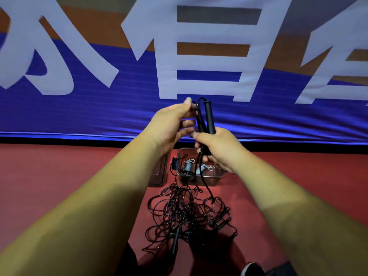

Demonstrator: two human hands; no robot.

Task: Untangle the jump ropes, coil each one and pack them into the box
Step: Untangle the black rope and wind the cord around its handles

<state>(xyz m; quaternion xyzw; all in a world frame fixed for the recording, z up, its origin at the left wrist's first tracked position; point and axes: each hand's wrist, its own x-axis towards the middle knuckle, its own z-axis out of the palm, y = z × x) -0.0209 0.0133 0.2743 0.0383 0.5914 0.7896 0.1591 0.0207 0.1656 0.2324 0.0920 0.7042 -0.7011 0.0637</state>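
At the feet: tangle (191, 214) of black jump ropes on the red floor, several handles buried in it. Just past it, clear box (199, 181), open, a pale blue rope (188, 167) already inside; lid (157, 172) beside it. Above the box, right hand (217, 148) grips two black handles (209, 116), long axis near upright. Left hand (171, 124) pinches the cord (205, 182) at their top. Cord drops straight down into the tangle, so it's not free yet. Judgement: pull upward, away from the pile. Behind: blue banner (99, 108).

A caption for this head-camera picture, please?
Right hand grips a black jump-rope handle while left hand pinches its cord, above a tangled pile and clear box.
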